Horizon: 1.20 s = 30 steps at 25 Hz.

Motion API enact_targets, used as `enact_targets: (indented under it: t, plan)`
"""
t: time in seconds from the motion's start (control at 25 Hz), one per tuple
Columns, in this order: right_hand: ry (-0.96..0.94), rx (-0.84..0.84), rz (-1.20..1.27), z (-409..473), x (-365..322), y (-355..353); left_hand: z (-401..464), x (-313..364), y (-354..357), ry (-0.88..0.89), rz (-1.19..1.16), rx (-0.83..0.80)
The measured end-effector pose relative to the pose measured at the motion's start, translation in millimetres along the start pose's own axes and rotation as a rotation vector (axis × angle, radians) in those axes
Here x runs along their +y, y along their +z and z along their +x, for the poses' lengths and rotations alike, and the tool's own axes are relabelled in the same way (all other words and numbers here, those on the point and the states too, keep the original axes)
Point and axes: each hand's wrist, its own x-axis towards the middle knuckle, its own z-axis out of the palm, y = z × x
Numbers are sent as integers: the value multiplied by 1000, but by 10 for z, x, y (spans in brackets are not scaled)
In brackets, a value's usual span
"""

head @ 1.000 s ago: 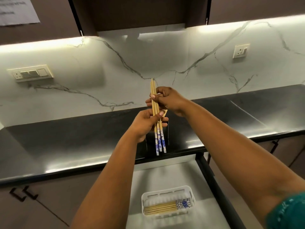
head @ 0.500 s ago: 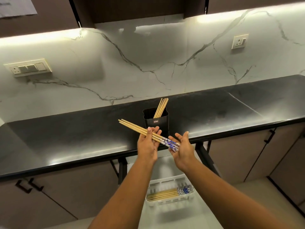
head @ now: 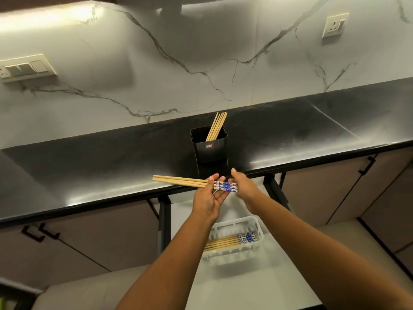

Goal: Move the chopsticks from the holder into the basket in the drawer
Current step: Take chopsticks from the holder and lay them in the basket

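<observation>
My left hand (head: 207, 199) holds a small bunch of wooden chopsticks (head: 178, 181) with blue-and-white ends, lying almost level above the counter's front edge. My right hand (head: 244, 189) is open beside their patterned ends, touching or nearly touching them. The black holder (head: 210, 151) stands on the counter just behind, with several plain chopsticks (head: 216, 125) leaning in it. Below my arms, the white basket (head: 257, 224) sits in the open drawer (head: 245, 278) with several chopsticks (head: 225, 241) lying in it.
The black countertop (head: 89, 166) runs left to right under a marble backsplash with a switch plate (head: 24, 68) and a socket (head: 335, 24). Closed cabinet doors with black handles (head: 40, 233) flank the drawer on both sides.
The bunch went from upright above the holder to level over the counter edge. My right hand let go of it and opened. The view tilted downward.
</observation>
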Motion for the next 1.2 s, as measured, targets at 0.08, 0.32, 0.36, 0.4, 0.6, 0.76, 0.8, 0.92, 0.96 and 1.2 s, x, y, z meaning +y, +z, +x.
enact_targets:
  t: [0.08,0.32,0.36,0.4,0.6,0.76,0.8,0.92,0.96,1.2]
  plan:
    - [-261,57,-539,29,181,15,94,-42,-55,-24,-9,77]
    - [-555,26,-1519,166,1081,93,253,-602,-226,-233,146,298]
    - [-506,-5,-1482,199,1194,68,290,-630,-284,-274,158,319]
    - [-470,-36,-1432,233,1299,41,329,-647,-363,-322,192,328]
    - [-524,-163,-1434,437,1627,-231,510,-680,-831,-440,219,371]
    - [-434,-264,-1488,498,1763,-530,617,-614,-1237,-318,-32,643]
    - [-429,-278,-1508,503,1800,-532,635,-634,-1292,-307,-43,666]
    - [-482,-305,-1516,544,1821,-339,660,-777,-1273,-316,-63,669]
    - [-485,-317,-1509,568,1830,-255,667,-819,-1251,-316,-62,662]
    - [-377,-414,-1535,756,1958,-148,752,-802,-1527,-176,336,819]
